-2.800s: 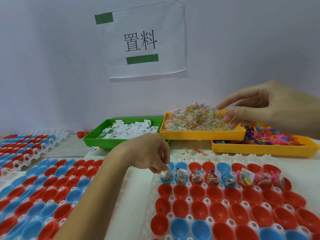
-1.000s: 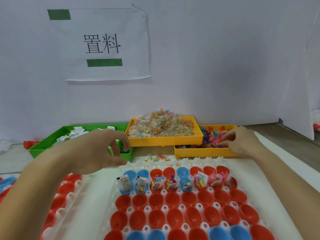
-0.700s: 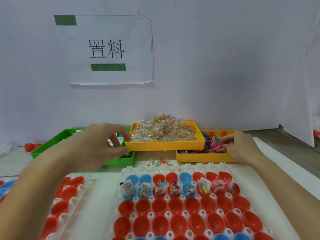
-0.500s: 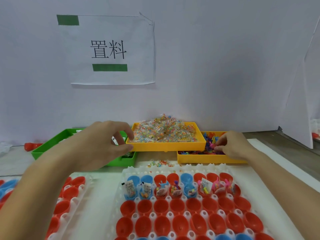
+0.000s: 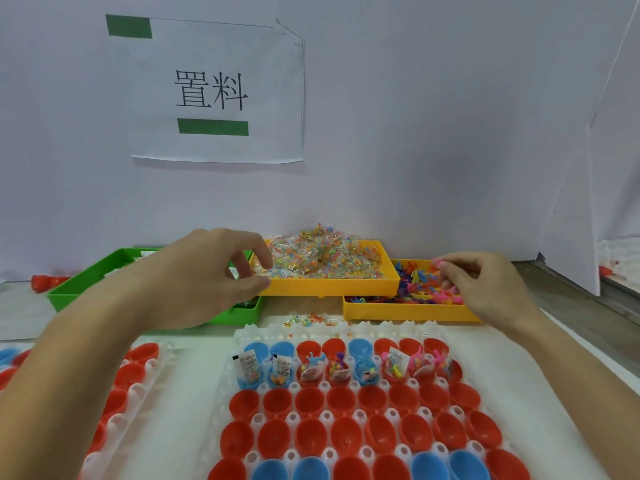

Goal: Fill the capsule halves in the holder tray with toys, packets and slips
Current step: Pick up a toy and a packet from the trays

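Right hand [image 5: 491, 289] fingers [image 5: 450, 270] are pinched on a small pink toy [image 5: 437, 263], raised just above the yellow toy bin [image 5: 408, 311]. Left hand [image 5: 204, 282] hovers by the packet bin [image 5: 329, 287], thumb and fingers curled with a gap between them; whether they hold anything, I cannot tell. Left of the packet bin sits the green slip bin [image 5: 86, 282]. In front of the packet bin, on the surface, the holder tray [image 5: 228, 375] carries red and blue capsule halves [image 5: 346, 434], with one rear row loaded with toys, packets and slips.
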